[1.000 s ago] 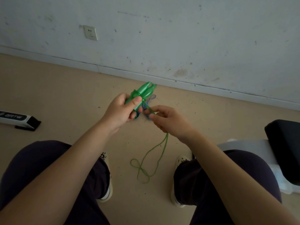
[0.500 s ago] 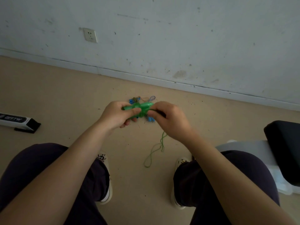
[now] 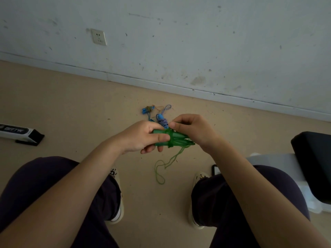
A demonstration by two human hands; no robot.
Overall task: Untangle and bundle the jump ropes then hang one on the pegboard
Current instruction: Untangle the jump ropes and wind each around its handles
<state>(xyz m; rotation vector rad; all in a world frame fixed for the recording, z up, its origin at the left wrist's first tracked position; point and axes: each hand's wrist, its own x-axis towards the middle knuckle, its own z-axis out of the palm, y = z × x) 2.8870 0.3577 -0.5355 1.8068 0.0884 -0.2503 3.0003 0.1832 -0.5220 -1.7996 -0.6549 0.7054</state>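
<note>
Green jump rope handles (image 3: pixel 176 139), 2 of them lying side by side, sit level between both hands above the tan floor (image 3: pixel 71 108), with several turns of green cord (image 3: pixel 170 138) wound around their middle. The left hand (image 3: pixel 141 136) grips the left ends of the handles, thumb laid across the front and fingers curled underneath. The right hand (image 3: pixel 193 129) is just beside it at the right ends, fingers bent and pinching the cord against the handles near the wraps; how much of the handles it holds is hidden by its own fingers. A loose tail of the same cord hangs from the right end and trails down in a thin loop (image 3: pixel 160 173) between the person's 2 shoes.

On the floor past the hands, close to the wall, lie 2 more ropes: one with blue handles (image 3: pixel 146 110) and a brownish cord, and a bundled blue-and-white striped rope (image 3: pixel 162 119), partly hidden behind the knuckles. A white wall socket (image 3: pixel 98 37) is set in the scuffed wall. A white-and-black box (image 3: pixel 19 134) lies on the floor at far left, and a black cushion (image 3: pixel 315 158) on a pale base sits at far right.
</note>
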